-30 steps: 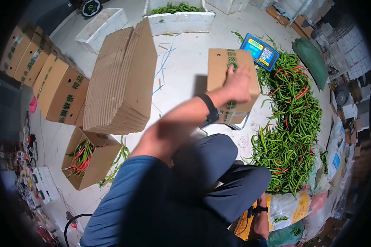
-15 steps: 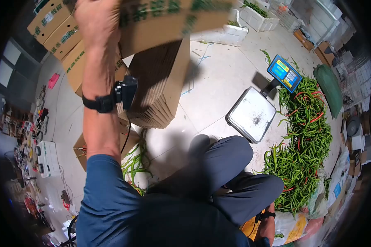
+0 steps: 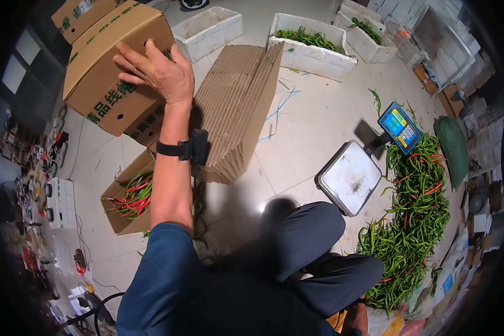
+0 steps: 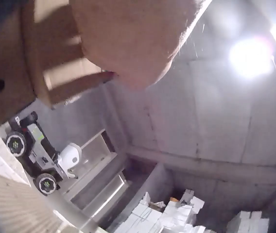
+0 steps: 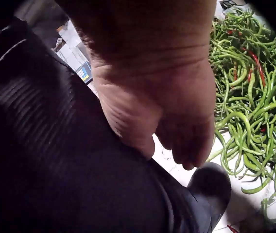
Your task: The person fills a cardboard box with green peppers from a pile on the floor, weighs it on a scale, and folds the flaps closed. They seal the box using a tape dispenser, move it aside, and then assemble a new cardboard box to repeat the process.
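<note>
carton (image 3: 92, 81): to the person's front left, long axis slanting up rightward in the head view. left hand (image 3: 161, 75): nearer, fingers spread on its printed side; right hand (image 5: 162, 102): well apart, fingers loosely bent, nothing seen held.

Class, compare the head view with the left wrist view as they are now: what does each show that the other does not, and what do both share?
Only the head view: the digital scale, the pile of green and red chilli peppers and the right hand.

Only the left wrist view: the glaring ceiling light and the wheeled vehicle's white seat.

Both: the left hand, cardboard boxes and the corrugated cardboard stack.
</note>
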The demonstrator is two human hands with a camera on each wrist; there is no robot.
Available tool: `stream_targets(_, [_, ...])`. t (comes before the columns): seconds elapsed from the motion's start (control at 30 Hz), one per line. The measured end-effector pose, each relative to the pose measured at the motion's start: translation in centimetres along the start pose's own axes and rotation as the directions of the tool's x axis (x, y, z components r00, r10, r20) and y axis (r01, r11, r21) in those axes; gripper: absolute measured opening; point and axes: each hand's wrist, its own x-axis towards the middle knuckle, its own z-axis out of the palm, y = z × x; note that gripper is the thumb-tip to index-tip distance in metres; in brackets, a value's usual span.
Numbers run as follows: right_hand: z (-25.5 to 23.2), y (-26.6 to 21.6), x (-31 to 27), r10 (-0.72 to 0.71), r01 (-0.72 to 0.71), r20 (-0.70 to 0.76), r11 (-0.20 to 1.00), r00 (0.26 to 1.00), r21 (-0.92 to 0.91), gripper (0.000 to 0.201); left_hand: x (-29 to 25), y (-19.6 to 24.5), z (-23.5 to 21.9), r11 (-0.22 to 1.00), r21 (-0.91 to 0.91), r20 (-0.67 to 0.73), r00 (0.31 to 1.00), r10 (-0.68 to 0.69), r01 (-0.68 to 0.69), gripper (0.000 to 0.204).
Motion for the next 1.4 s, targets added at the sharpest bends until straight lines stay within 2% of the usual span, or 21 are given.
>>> stream_targets(0.07, [1.3, -0.5, 2.0, -0.019, 0.020, 0.025, 1.000, 1.000, -0.018, 0.046, 0.8, -1.6, 1.0, 0.997, 0.059, -0.045, 0.998, 0.054, -0.051, 0.055])
stream_targets(0.13, [2.4, -1.0, 3.9, -0.035, 0.037, 0.048, 0.999, 0.998, -0.039, 0.046, 1.3, -3.2, 2.0, 0.978, 0.141, -0.057, 0.985, 0.164, -0.155, 0.056])
stream_targets(0.33, [5.0, -2.1, 9.3, -0.081, 0.091, 0.110, 0.992, 0.991, -0.090, 0.046, 2.9, -7.6, 4.4, 0.969, 0.156, -0.096, 0.973, 0.208, -0.192, 0.055])
stream_targets(0.6, [9.2, -2.9, 15.5, -0.147, 0.179, 0.231, 0.976, 0.962, -0.124, 0.046, 2.8, -6.0, 2.8, 0.984, 0.118, -0.049, 0.989, 0.142, -0.136, 0.057])
stream_targets(0.67, [9.9, -2.9, 16.7, -0.163, 0.200, 0.253, 0.972, 0.954, -0.127, 0.046, 2.5, -5.5, 2.2, 0.990, -0.021, -0.100, 0.985, 0.138, -0.140, 0.057])
stream_targets(0.7, [10.4, -2.9, 17.5, -0.170, 0.210, 0.266, 0.969, 0.949, -0.130, 0.046, 1.5, -4.9, 1.8, 0.977, -0.079, -0.130, 0.973, 0.189, -0.200, 0.058])
stream_targets(0.73, [10.8, -3.0, 18.1, -0.176, 0.221, 0.279, 0.966, 0.944, -0.135, 0.046, 0.3, -3.5, 0.7, 0.960, -0.103, -0.066, 0.965, 0.254, -0.259, 0.059])
stream_targets(0.77, [11.0, -3.1, 18.6, -0.182, 0.230, 0.288, 0.963, 0.940, -0.143, 0.046, -1.7, -3.2, 0.6, 0.902, -0.303, 0.017, 0.945, 0.328, -0.307, 0.057])
stream_targets(0.8, [11.2, -3.3, 19.0, -0.189, 0.241, 0.297, 0.959, 0.936, -0.151, 0.046, -3.0, -2.1, -0.3, 0.857, -0.433, 0.262, 0.870, 0.417, -0.280, 0.056])
stream_targets(0.83, [11.2, -3.4, 19.4, -0.195, 0.251, 0.305, 0.955, 0.932, -0.157, 0.046, -5.1, -1.9, -0.5, 0.855, -0.498, 0.574, 0.684, 0.450, -0.145, 0.064])
stream_targets(0.87, [11.3, -3.6, 19.8, -0.203, 0.262, 0.312, 0.951, 0.928, -0.161, 0.046, -7.3, -1.7, -0.5, 0.883, -0.435, 0.705, 0.544, 0.455, -0.175, 0.074])
stream_targets(0.9, [10.9, -3.9, 20.1, -0.214, 0.275, 0.313, 0.947, 0.925, -0.165, 0.046, -8.9, -1.0, -2.1, 0.911, -0.357, 0.768, 0.491, 0.411, -0.205, 0.080])
stream_targets(1.0, [8.2, -4.4, 20.7, -0.252, 0.308, 0.285, 0.936, 0.925, -0.169, 0.045, -13.3, 0.8, -5.7, 0.859, -0.449, 0.814, 0.286, 0.506, -0.246, 0.086])
stream_targets(1.03, [7.0, -4.3, 20.7, -0.260, 0.314, 0.273, 0.933, 0.926, -0.175, 0.045, -14.7, 1.4, -6.5, 0.855, -0.461, 0.813, 0.274, 0.514, -0.236, 0.086])
stream_targets(1.1, [5.4, -4.4, 21.0, -0.280, 0.332, 0.260, 0.926, 0.924, -0.181, 0.045, -17.0, 2.5, -6.8, 0.826, -0.539, 0.803, 0.195, 0.563, -0.164, 0.086])
stream_targets(1.13, [4.6, -4.3, 21.1, -0.288, 0.338, 0.254, 0.923, 0.923, -0.184, 0.045, -17.6, 3.0, -6.6, 0.821, -0.548, 0.799, 0.188, 0.571, -0.159, 0.086])
stream_targets(1.3, [1.6, -3.9, 21.7, -0.332, 0.378, 0.240, 0.908, 0.912, -0.181, 0.045, -18.5, 5.2, -4.7, 0.861, -0.352, 0.896, 0.132, 0.423, -0.368, 0.096])
stream_targets(1.4, [-0.3, -3.3, 22.2, -0.354, 0.398, 0.232, 0.900, 0.906, -0.179, 0.045, -18.8, 5.2, -4.7, 0.855, -0.325, 0.911, 0.109, 0.398, -0.404, 0.098])
